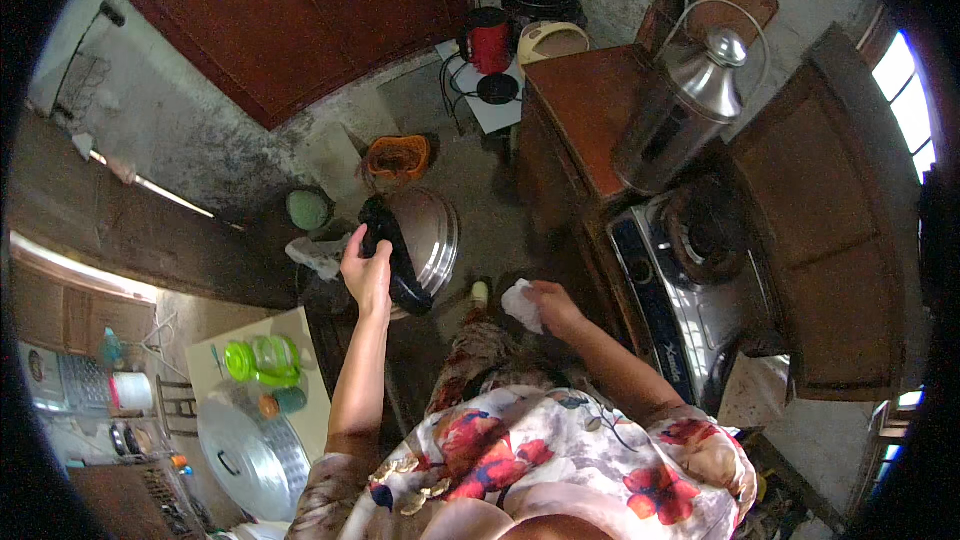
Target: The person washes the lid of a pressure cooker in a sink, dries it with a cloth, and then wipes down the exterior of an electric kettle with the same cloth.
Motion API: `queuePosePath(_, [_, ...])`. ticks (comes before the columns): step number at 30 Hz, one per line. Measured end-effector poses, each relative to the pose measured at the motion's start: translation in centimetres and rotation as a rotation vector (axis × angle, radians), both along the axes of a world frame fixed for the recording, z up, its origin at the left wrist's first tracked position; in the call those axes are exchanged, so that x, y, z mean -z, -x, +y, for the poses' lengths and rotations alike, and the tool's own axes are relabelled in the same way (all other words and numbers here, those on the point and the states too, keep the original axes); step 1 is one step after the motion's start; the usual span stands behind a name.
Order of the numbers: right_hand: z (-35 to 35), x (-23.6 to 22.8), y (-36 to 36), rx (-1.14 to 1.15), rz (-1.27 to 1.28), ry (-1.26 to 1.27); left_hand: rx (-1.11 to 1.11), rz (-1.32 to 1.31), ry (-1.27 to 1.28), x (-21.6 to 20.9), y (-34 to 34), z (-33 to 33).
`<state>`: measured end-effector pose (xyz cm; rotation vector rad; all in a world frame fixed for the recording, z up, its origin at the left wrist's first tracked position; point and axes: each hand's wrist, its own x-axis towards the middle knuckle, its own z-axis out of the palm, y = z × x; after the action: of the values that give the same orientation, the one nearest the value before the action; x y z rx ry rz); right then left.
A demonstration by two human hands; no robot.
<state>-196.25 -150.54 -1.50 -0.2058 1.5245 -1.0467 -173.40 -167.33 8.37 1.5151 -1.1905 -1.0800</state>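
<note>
Steel pan [432, 230], round and shiny, is tipped on edge above the floor; left hand [368, 270] is clenched on its black handle [398, 265]. Looks stiff, fairly heavy, maybe slippery, so the handle is the sensible grip. Right hand [552, 308] is closed around a crumpled white cloth [521, 304], soft and light, beside the gas stove [690, 280]; tall metal can [685, 115] stands on the wooden counter [590, 105]

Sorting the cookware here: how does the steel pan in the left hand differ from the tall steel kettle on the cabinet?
The pan is shallow, tilted and gripped by its black handle; the kettle is tall, lidded and standing on the cabinet, untouched. Both are shiny metal.
</note>
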Motion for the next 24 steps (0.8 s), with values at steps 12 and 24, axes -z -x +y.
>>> queuePosePath(12, [-11.2, -6.8, 7.8, 0.146, 0.367, 0.328, 0.448, -0.081, 0.337, -7.8, 19.6, -24.5])
queuePosePath(24, [-18.6, -6.3, 15.9, 0.559, 0.432, 0.223, 0.549, -0.252, 0.533, -4.0, 48.1, -44.4])
